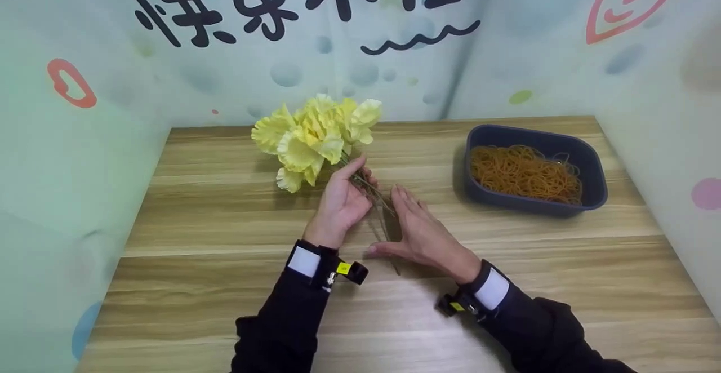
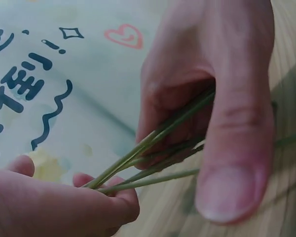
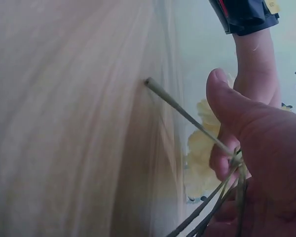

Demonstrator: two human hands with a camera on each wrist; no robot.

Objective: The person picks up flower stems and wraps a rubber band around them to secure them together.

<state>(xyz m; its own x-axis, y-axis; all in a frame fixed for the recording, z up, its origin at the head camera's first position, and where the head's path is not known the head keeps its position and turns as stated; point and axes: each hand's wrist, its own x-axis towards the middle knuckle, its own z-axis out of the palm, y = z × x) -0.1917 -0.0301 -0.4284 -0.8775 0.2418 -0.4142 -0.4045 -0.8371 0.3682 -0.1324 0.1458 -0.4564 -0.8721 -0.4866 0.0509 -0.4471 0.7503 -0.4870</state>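
Several yellow flowers with ruffled petals (image 1: pixel 315 136) form a bunch near the back of the table. My left hand (image 1: pixel 341 204) grips their thin green stems (image 2: pixel 138 155) just below the blooms. The stems' lower ends slant toward my right hand (image 1: pixel 425 235), which lies beside them with fingers extended and thumb spread apart. From the left wrist view, the stems pass between the thumb and fingers of that right hand. One stem (image 3: pixel 187 116) splays away from the others in the right wrist view, its cut end showing.
At the back right of the wood-grain table (image 1: pixel 214 283) stands a dark blue tub (image 1: pixel 529 207) holding a heap of tan rubber bands (image 1: pixel 524 173). A printed backdrop (image 1: pixel 394 91) with dark lettering and hearts closes off the back and sides.
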